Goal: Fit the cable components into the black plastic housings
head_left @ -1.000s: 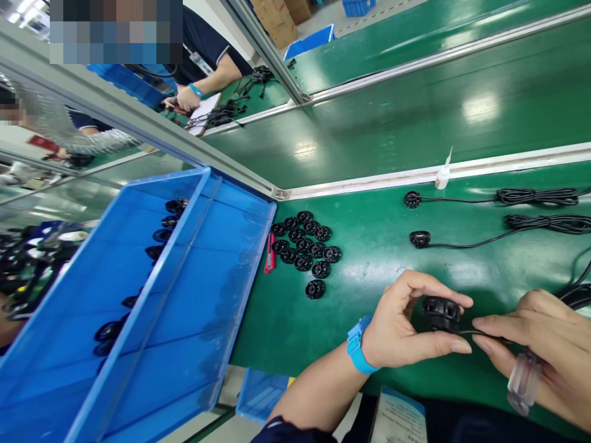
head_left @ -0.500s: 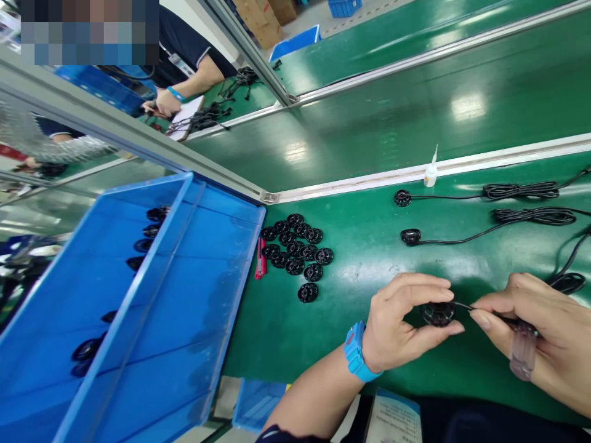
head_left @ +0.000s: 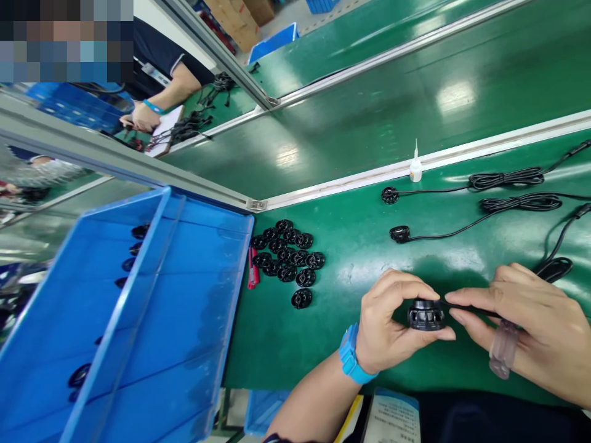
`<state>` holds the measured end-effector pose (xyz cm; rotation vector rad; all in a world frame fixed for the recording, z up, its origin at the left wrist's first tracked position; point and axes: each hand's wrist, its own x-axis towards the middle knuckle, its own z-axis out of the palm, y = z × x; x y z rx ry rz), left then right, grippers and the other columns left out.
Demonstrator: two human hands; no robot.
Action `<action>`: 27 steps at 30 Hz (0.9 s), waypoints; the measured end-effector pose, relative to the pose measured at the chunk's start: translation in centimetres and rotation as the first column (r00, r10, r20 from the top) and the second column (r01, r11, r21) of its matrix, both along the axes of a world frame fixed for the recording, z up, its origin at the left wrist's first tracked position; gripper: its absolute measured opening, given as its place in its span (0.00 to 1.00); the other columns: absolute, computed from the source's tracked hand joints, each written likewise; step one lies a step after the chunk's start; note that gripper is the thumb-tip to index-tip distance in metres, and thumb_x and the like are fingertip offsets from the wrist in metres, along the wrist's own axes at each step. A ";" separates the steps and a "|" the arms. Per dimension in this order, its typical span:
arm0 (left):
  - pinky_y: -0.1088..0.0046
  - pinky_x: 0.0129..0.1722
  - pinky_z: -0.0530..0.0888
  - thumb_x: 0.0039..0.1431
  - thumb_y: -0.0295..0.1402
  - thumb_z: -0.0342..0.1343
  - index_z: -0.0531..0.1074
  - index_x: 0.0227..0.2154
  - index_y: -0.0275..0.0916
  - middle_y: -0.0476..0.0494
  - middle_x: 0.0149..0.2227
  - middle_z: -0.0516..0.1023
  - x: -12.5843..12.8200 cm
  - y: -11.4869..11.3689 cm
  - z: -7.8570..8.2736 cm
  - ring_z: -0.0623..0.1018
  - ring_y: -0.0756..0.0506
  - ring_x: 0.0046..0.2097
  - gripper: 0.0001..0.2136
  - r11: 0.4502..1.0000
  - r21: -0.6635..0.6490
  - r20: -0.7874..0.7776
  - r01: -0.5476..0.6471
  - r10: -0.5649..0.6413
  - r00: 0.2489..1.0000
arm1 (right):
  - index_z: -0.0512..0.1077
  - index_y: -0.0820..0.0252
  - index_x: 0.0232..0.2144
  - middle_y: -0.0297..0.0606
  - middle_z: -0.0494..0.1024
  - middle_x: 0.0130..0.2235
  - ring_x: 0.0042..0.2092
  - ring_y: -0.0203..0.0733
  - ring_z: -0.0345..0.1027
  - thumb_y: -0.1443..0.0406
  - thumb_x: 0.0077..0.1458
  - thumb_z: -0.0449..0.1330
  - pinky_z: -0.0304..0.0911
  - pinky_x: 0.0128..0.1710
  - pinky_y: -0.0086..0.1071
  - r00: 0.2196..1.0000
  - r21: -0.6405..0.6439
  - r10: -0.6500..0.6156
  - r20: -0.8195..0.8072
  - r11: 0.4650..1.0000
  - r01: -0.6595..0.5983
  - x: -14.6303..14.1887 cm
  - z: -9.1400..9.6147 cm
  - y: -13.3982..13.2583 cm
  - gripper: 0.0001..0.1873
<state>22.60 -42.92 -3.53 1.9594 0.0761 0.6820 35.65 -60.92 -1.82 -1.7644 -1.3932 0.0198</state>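
Between thumb and fingers, my left hand (head_left: pixel 392 320) grips a round black slotted plastic housing (head_left: pixel 425 315), now seen from its side. A thin black cable (head_left: pixel 471 309) runs from the housing's right side into my right hand (head_left: pixel 526 314), which pinches it close to the housing. The cable's coil (head_left: pixel 553 269) lies on the bench behind my right hand. Farther back, two similar housings, one slotted flat disc (head_left: pixel 390 195) and one on its side (head_left: pixel 399 234), each join a cable with a bundled coil.
Loose black housings (head_left: pixel 286 255) cluster on the green bench (head_left: pixel 355 246) at left, beside a red cutter (head_left: pixel 253 269). A large blue bin (head_left: pixel 198 295) stands farther left. A white dropper bottle (head_left: pixel 415 167) stands by the rail. Past the frame, another person's hand (head_left: pixel 142 117) works near cables.
My left hand has tilted the housing so its slotted side faces me. My right hand has moved along the cable closer to it. The whole view has shifted slightly.
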 end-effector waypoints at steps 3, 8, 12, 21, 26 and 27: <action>0.69 0.39 0.80 0.59 0.48 0.73 0.79 0.39 0.40 0.46 0.34 0.85 0.0 -0.1 0.0 0.83 0.46 0.36 0.18 1.000 0.023 -0.001 -0.003 0.004 1.000 | 0.77 0.58 0.49 0.26 0.73 0.25 0.27 0.35 0.58 0.68 0.68 0.65 0.55 0.30 0.36 1.000 0.004 -0.003 -0.003 1.000 0.003 -0.1 0.1 0.1 0.09; 0.68 0.40 0.80 0.60 0.48 0.73 0.78 0.39 0.40 0.46 0.34 0.84 0.0 -0.4 0.2 0.84 0.46 0.37 0.17 0.999 0.028 0.002 -0.019 0.019 1.000 | 0.76 0.58 0.48 0.26 0.73 0.25 0.27 0.35 0.58 0.68 0.69 0.64 0.55 0.30 0.35 1.000 0.002 -0.003 -0.022 1.000 0.003 -0.2 0.2 0.2 0.07; 0.67 0.41 0.82 0.58 0.44 0.75 0.79 0.40 0.41 0.47 0.34 0.85 0.0 -0.4 0.1 0.84 0.46 0.37 0.16 0.999 0.031 0.046 -0.023 0.021 0.999 | 0.77 0.58 0.46 0.27 0.75 0.26 0.26 0.33 0.59 0.66 0.70 0.64 0.56 0.28 0.33 0.999 0.003 0.005 -0.053 1.000 -0.005 -0.1 0.5 0.2 0.05; 0.65 0.45 0.85 0.49 0.46 0.79 0.78 0.54 0.42 0.40 0.44 0.87 -0.1 -0.7 -1.0 0.88 0.42 0.43 0.30 0.982 -0.186 0.046 -0.037 0.047 0.998 | 0.75 0.56 0.48 0.23 0.73 0.22 0.26 0.33 0.70 0.70 0.67 0.63 0.67 0.31 0.31 0.996 0.089 0.022 -0.088 0.996 -0.014 -0.1 1.5 0.5 0.09; 0.67 0.43 0.87 0.50 0.43 0.80 0.75 0.56 0.41 0.36 0.48 0.87 -0.5 -1.1 -1.1 0.89 0.42 0.42 0.33 0.908 -0.416 -0.002 0.040 -0.045 0.999 | 0.76 0.57 0.46 0.31 0.80 0.33 0.30 0.34 0.73 0.74 0.63 0.65 0.65 0.32 0.35 1.000 0.123 -0.009 -0.022 0.992 0.012 -0.4 1.3 -0.2 0.12; 0.68 0.43 0.87 0.49 0.42 0.80 0.75 0.56 0.41 0.36 0.49 0.87 -0.6 -1.2 -1.1 0.89 0.42 0.42 0.33 0.894 -0.444 0.003 0.060 -0.066 0.998 | 0.76 0.57 0.46 0.32 0.80 0.33 0.30 0.34 0.73 0.75 0.62 0.65 0.65 0.33 0.35 1.000 0.124 -0.009 -0.020 0.992 0.011 -0.4 1.1 -0.3 0.12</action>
